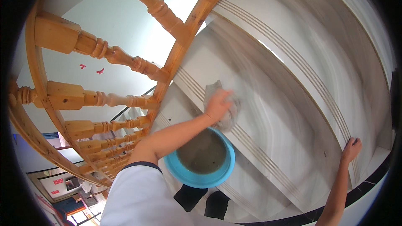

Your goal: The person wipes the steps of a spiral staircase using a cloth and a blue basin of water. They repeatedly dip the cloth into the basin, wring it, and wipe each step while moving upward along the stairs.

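Note:
My left hand (219,104) presses a grey cloth (231,117) onto a marble-patterned stair tread (263,113), close to its grooved front edge. Hand and cloth are blurred. Below that forearm, a light-blue plastic basin (230,160) holds murky brown water (201,155); the arm covers part of its rim. Over on the right, my right hand (351,149) rests on the grooved edge of the step above (301,69). Its fingers look bent, but whether they grip that edge is not clear.
Turned wooden balusters (125,58) and their bottom rail (177,50) border the stairs on the left. A black skirting strip (366,188) curves along the right wall. My dark shoes (216,204) are just below the basin. Lower steps show beneath them.

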The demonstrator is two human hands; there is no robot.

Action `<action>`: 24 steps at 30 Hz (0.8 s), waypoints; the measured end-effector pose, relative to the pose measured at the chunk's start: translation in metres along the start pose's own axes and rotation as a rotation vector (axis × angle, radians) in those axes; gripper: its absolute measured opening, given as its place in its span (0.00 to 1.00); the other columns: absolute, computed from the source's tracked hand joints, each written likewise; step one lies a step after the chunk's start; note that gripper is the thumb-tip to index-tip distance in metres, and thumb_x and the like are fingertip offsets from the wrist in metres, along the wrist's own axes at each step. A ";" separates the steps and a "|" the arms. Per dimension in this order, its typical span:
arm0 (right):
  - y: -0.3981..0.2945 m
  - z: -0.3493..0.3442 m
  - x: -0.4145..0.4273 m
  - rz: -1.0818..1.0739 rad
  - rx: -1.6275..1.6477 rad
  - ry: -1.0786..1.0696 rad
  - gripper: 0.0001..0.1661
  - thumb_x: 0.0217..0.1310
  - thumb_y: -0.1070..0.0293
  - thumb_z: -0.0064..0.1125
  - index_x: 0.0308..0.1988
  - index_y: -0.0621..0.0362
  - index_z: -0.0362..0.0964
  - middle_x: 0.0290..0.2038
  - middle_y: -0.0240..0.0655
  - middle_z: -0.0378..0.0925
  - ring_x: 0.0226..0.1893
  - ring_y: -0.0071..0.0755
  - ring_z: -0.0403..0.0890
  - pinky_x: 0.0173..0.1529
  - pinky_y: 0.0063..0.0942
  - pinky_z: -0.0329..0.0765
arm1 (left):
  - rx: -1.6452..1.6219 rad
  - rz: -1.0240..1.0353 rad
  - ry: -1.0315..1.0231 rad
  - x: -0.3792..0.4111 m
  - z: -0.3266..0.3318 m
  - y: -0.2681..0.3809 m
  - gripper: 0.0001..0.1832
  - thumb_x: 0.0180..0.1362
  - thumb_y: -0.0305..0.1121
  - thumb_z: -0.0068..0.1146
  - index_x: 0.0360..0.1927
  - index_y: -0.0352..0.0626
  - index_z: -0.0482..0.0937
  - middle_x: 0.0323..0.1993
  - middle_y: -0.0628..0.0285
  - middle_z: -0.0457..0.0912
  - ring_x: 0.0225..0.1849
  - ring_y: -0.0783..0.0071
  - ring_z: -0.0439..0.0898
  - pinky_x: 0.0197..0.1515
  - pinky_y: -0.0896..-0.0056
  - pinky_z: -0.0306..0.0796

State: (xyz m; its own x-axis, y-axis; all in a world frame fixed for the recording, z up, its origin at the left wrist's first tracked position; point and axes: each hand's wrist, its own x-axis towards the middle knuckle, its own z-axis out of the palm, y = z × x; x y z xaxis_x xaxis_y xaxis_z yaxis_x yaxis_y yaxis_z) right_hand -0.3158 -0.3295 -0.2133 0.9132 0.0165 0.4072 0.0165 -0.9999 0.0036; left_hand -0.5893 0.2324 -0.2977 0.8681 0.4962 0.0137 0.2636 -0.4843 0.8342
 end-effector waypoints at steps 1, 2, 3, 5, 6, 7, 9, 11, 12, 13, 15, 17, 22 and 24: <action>-0.001 0.000 0.000 -0.004 -0.002 -0.001 0.25 0.59 0.58 0.48 0.48 0.70 0.68 0.47 0.53 0.71 0.49 0.54 0.70 0.56 0.40 0.64 | 0.099 0.000 0.173 0.007 -0.012 -0.006 0.23 0.48 0.27 0.53 0.52 0.43 0.73 0.42 0.55 0.73 0.47 0.58 0.71 0.48 0.62 0.67; -0.001 0.000 0.000 -0.007 -0.005 0.000 0.26 0.59 0.58 0.48 0.48 0.70 0.68 0.47 0.53 0.71 0.49 0.54 0.70 0.56 0.40 0.64 | 0.197 -0.025 0.268 0.025 -0.024 -0.004 0.25 0.49 0.26 0.52 0.54 0.40 0.71 0.45 0.52 0.72 0.48 0.55 0.70 0.50 0.61 0.66; 0.000 0.001 0.001 -0.009 -0.006 0.002 0.26 0.59 0.58 0.48 0.47 0.70 0.68 0.47 0.53 0.71 0.49 0.54 0.70 0.56 0.40 0.65 | 0.302 0.000 0.306 0.042 -0.033 -0.002 0.26 0.48 0.24 0.50 0.55 0.41 0.69 0.49 0.51 0.70 0.51 0.52 0.69 0.52 0.61 0.65; 0.003 0.004 0.002 -0.020 0.013 0.003 0.26 0.59 0.58 0.48 0.48 0.70 0.68 0.47 0.53 0.71 0.49 0.54 0.70 0.55 0.40 0.65 | 0.525 0.046 0.372 0.084 -0.040 -0.004 0.28 0.48 0.22 0.50 0.57 0.41 0.66 0.56 0.47 0.65 0.56 0.50 0.65 0.57 0.60 0.61; 0.005 0.006 0.002 -0.027 0.022 0.002 0.26 0.59 0.57 0.48 0.48 0.70 0.68 0.47 0.53 0.71 0.49 0.54 0.70 0.55 0.40 0.65 | 0.644 0.066 0.399 0.106 -0.040 -0.008 0.29 0.48 0.21 0.51 0.58 0.41 0.66 0.59 0.46 0.62 0.58 0.51 0.63 0.60 0.59 0.59; 0.009 0.006 0.003 -0.022 0.018 0.003 0.26 0.59 0.57 0.48 0.48 0.70 0.68 0.47 0.53 0.71 0.49 0.54 0.71 0.55 0.40 0.65 | 0.755 0.198 0.393 0.127 -0.039 -0.012 0.28 0.48 0.21 0.51 0.57 0.42 0.67 0.60 0.47 0.61 0.58 0.51 0.63 0.60 0.55 0.58; 0.009 0.015 0.005 -0.025 0.026 -0.014 0.27 0.59 0.57 0.48 0.48 0.70 0.68 0.47 0.54 0.71 0.49 0.53 0.71 0.55 0.39 0.65 | 0.925 0.328 0.333 0.150 -0.042 -0.019 0.27 0.49 0.21 0.52 0.57 0.42 0.68 0.61 0.49 0.61 0.59 0.50 0.62 0.60 0.48 0.57; 0.025 0.014 0.009 -0.019 0.019 -0.002 0.27 0.60 0.57 0.48 0.49 0.70 0.68 0.47 0.53 0.71 0.49 0.52 0.71 0.56 0.39 0.65 | 0.993 0.360 0.232 0.165 -0.032 -0.014 0.26 0.50 0.24 0.52 0.57 0.43 0.68 0.61 0.51 0.61 0.60 0.48 0.61 0.60 0.44 0.55; 0.028 0.017 0.012 -0.023 0.021 -0.006 0.27 0.60 0.56 0.48 0.49 0.70 0.68 0.47 0.53 0.71 0.49 0.51 0.71 0.56 0.39 0.65 | 1.000 0.367 0.151 0.163 -0.028 -0.017 0.26 0.51 0.27 0.52 0.57 0.43 0.68 0.61 0.53 0.60 0.61 0.48 0.60 0.60 0.42 0.55; 0.031 0.018 0.011 -0.021 0.021 -0.003 0.27 0.60 0.56 0.48 0.49 0.70 0.68 0.48 0.52 0.71 0.49 0.51 0.71 0.56 0.38 0.65 | 1.007 0.373 0.070 0.161 -0.024 -0.021 0.25 0.52 0.30 0.52 0.57 0.42 0.68 0.62 0.54 0.60 0.62 0.48 0.58 0.60 0.41 0.54; 0.039 0.018 0.008 -0.015 0.017 0.002 0.27 0.61 0.56 0.48 0.49 0.70 0.68 0.48 0.51 0.71 0.49 0.49 0.71 0.56 0.38 0.65 | 0.998 0.355 0.012 0.142 -0.013 -0.028 0.25 0.54 0.36 0.52 0.56 0.42 0.68 0.62 0.57 0.60 0.64 0.49 0.57 0.60 0.38 0.53; 0.040 0.018 0.009 0.001 0.031 -0.032 0.27 0.61 0.56 0.48 0.49 0.70 0.68 0.47 0.51 0.71 0.49 0.49 0.71 0.56 0.37 0.65 | 0.981 0.326 0.068 0.100 -0.008 -0.024 0.26 0.56 0.43 0.51 0.56 0.42 0.69 0.62 0.59 0.61 0.65 0.50 0.55 0.59 0.36 0.52; 0.049 0.023 0.014 -0.024 0.074 -0.034 0.27 0.62 0.57 0.48 0.49 0.70 0.68 0.46 0.50 0.71 0.48 0.48 0.71 0.55 0.36 0.65 | 0.956 0.274 0.185 0.156 -0.035 -0.064 0.28 0.57 0.48 0.49 0.57 0.43 0.67 0.63 0.59 0.60 0.65 0.49 0.54 0.57 0.29 0.51; 0.048 0.022 0.014 -0.046 0.033 -0.056 0.26 0.62 0.57 0.48 0.49 0.71 0.68 0.46 0.50 0.72 0.48 0.48 0.71 0.55 0.37 0.65 | 0.938 0.166 0.222 0.181 -0.047 -0.072 0.28 0.58 0.48 0.48 0.58 0.44 0.66 0.63 0.58 0.60 0.65 0.47 0.54 0.56 0.29 0.52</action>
State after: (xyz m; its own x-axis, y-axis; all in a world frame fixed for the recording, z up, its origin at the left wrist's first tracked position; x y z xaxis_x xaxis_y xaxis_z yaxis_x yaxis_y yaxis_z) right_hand -0.2929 -0.3775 -0.2279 0.9327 0.0635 0.3551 0.0714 -0.9974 -0.0091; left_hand -0.4709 0.3903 -0.3293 0.8507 0.4479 0.2751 0.4563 -0.8891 0.0367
